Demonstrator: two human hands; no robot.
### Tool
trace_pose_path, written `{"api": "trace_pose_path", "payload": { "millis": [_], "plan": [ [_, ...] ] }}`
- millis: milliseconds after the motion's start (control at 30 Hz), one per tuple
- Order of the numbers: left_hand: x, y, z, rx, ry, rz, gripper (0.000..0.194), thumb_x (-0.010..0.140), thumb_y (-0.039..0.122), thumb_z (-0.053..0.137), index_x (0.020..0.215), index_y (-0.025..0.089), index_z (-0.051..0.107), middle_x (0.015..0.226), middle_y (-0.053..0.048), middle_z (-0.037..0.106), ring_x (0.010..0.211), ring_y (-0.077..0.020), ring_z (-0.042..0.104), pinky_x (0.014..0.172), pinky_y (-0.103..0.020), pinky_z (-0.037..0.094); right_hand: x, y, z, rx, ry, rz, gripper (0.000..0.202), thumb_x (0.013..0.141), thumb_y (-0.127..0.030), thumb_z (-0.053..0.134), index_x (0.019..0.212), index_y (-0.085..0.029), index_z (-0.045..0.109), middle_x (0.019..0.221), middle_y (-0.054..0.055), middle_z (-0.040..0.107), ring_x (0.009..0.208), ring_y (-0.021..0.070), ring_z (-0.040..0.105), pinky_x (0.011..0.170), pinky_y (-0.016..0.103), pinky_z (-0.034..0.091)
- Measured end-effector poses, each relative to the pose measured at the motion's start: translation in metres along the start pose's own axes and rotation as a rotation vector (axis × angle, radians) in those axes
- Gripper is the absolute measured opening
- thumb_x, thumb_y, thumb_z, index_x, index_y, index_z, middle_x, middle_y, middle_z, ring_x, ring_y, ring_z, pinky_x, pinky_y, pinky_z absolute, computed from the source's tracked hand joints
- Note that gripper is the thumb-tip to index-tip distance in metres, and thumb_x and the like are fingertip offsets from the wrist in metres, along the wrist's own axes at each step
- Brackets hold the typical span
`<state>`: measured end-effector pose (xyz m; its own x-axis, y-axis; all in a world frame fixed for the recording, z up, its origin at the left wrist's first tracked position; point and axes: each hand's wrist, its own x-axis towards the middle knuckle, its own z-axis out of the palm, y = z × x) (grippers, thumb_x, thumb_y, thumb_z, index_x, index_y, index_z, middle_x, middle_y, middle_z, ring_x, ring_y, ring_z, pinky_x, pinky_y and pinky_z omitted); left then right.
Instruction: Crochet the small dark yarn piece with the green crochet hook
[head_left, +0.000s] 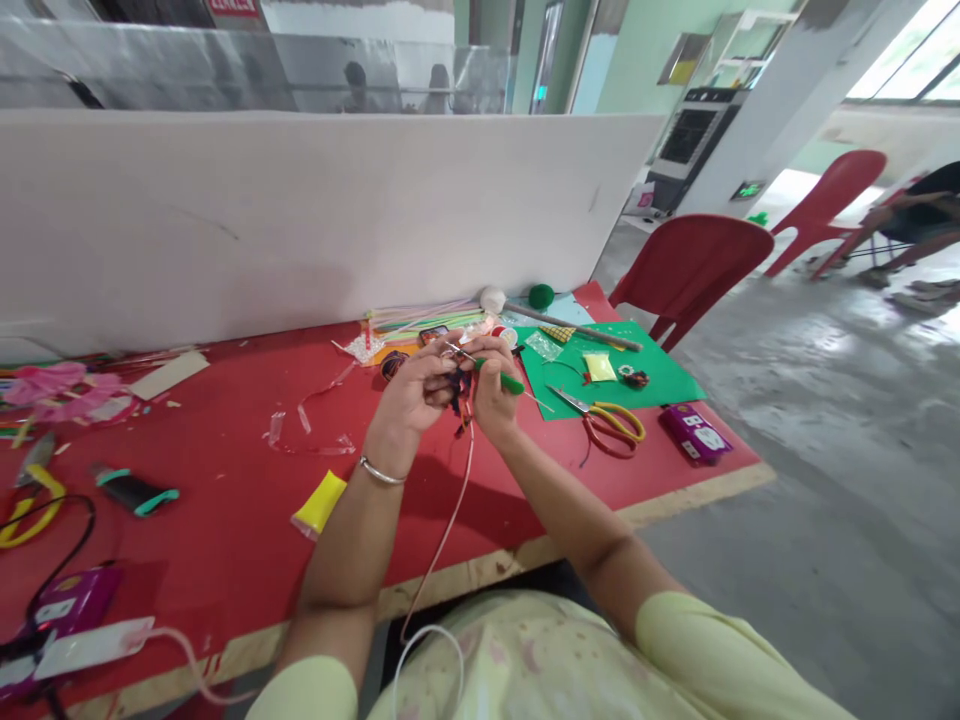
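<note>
Over the red table, my right hand [493, 392] is closed around the green handle of what looks like a crochet hook [511, 383]. Its thin metal shaft points left, toward the fingers of the other hand. Closed fingers of my left hand [421, 388] pinch a small dark piece of yarn work [459, 388], with bits of orange in it. The hook's tip meets my left fingertips, and whether it passes through the yarn cannot be made out. A pinkish cord [459, 490] hangs below the hands toward my lap. Behind my left hand lies a dark yarn bundle [394, 365].
Scissors [611, 422] lie partly on a green sheet [667, 372] at right, near a purple box [694, 434]. A yellow packet [319, 503] sits by my left forearm. Farther left are a black-and-teal cutter [136, 492] and pliers [34, 495]. A white partition [300, 220] stands behind.
</note>
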<state>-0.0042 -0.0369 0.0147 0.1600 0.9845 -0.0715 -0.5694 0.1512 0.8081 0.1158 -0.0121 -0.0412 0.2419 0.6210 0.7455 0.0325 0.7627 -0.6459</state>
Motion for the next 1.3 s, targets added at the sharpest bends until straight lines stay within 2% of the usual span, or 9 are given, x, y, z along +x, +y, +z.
{"api": "trace_pose_path", "payload": {
  "millis": [200, 300, 367, 467, 567, 667, 767, 967, 1300],
  "plan": [
    [0.002, -0.011, 0.002, 0.201, 0.112, 0.272, 0.067, 0.061, 0.012, 0.079, 0.128, 0.018, 0.075, 0.062, 0.01, 0.049, 0.047, -0.0039, 0.034, 0.044, -0.018, 0.026, 0.016, -0.002, -0.01, 0.007, -0.169, 0.113, 0.052, 0.105, -0.056, 0.05, 0.069, -0.022, 0.067, 0.091, 0.005, 0.069, 0.092, 0.018, 0.067, 0.09, 0.035, 0.057],
    [0.001, -0.024, 0.011, 0.405, 0.255, 0.528, 0.065, 0.067, 0.008, 0.076, 0.132, 0.02, 0.075, 0.063, 0.009, 0.048, 0.055, -0.0069, 0.042, 0.053, -0.019, 0.037, 0.012, -0.004, -0.006, -0.078, -0.066, 0.048, 0.048, 0.106, -0.051, 0.05, 0.07, -0.023, 0.065, 0.087, 0.004, 0.066, 0.089, 0.0175, 0.065, 0.087, 0.035, 0.057],
    [0.0, -0.029, 0.017, 0.392, 0.325, 0.585, 0.064, 0.07, 0.007, 0.075, 0.132, 0.022, 0.075, 0.065, 0.009, 0.048, 0.057, -0.0068, 0.042, 0.054, -0.019, 0.037, 0.006, -0.004, 0.0, -0.15, 0.048, -0.091, 0.043, 0.105, -0.05, 0.052, 0.074, -0.023, 0.065, 0.09, 0.005, 0.065, 0.093, 0.0195, 0.064, 0.091, 0.038, 0.056],
    [0.0, -0.021, 0.016, 0.105, 0.199, 0.334, 0.054, 0.071, 0.013, 0.075, 0.125, 0.019, 0.075, 0.06, 0.011, 0.039, 0.045, -0.0036, 0.028, 0.043, -0.018, 0.026, 0.001, -0.001, 0.005, -0.18, 0.104, -0.192, 0.047, 0.103, -0.059, 0.051, 0.075, -0.024, 0.064, 0.092, 0.007, 0.064, 0.095, 0.0226, 0.065, 0.096, 0.045, 0.056],
    [0.002, -0.003, 0.003, -0.074, -0.002, -0.003, 0.045, 0.064, 0.01, 0.074, 0.109, 0.014, 0.074, 0.059, 0.01, 0.044, 0.041, -0.0002, 0.018, 0.038, -0.014, 0.016, 0.005, 0.003, 0.004, -0.109, 0.024, -0.147, 0.058, 0.101, -0.07, 0.046, 0.072, -0.023, 0.066, 0.088, 0.007, 0.065, 0.092, 0.0231, 0.066, 0.093, 0.045, 0.058],
    [0.004, 0.012, -0.011, -0.084, -0.071, -0.112, 0.048, 0.06, 0.006, 0.071, 0.108, 0.012, 0.074, 0.059, 0.008, 0.049, 0.04, 0.0009, 0.019, 0.037, -0.012, 0.014, 0.013, 0.008, -0.004, 0.029, -0.112, -0.033, 0.059, 0.102, -0.068, 0.047, 0.071, -0.023, 0.069, 0.09, 0.007, 0.068, 0.089, 0.0208, 0.069, 0.082, 0.038, 0.061],
    [0.005, 0.017, -0.018, -0.065, -0.082, -0.142, 0.048, 0.058, 0.006, 0.07, 0.105, 0.011, 0.075, 0.058, 0.007, 0.05, 0.04, 0.0011, 0.018, 0.036, -0.011, 0.012, 0.024, 0.009, -0.017, 0.142, -0.257, 0.03, 0.054, 0.101, -0.064, 0.052, 0.073, -0.023, 0.073, 0.09, 0.006, 0.071, 0.085, 0.0187, 0.071, 0.07, 0.032, 0.062],
    [0.006, 0.013, -0.016, -0.041, -0.109, -0.11, 0.051, 0.058, 0.007, 0.073, 0.109, 0.01, 0.076, 0.07, 0.003, 0.063, 0.04, 0.0022, 0.021, 0.035, -0.012, 0.014, 0.047, -0.005, -0.038, 0.095, -0.462, -0.033, 0.044, 0.103, -0.049, 0.058, 0.073, -0.024, 0.077, 0.089, 0.005, 0.077, 0.085, 0.0165, 0.074, 0.075, 0.03, 0.063],
    [0.004, 0.006, -0.011, 0.037, -0.069, 0.01, 0.05, 0.061, 0.015, 0.09, 0.11, 0.013, 0.078, 0.075, -0.001, 0.072, 0.042, 0.0002, 0.039, 0.036, -0.012, 0.022, 0.054, -0.013, -0.043, 0.072, -0.489, -0.069, 0.044, 0.104, -0.045, 0.057, 0.072, -0.024, 0.078, 0.091, 0.005, 0.079, 0.087, 0.0179, 0.076, 0.083, 0.034, 0.063]
  ]
}}
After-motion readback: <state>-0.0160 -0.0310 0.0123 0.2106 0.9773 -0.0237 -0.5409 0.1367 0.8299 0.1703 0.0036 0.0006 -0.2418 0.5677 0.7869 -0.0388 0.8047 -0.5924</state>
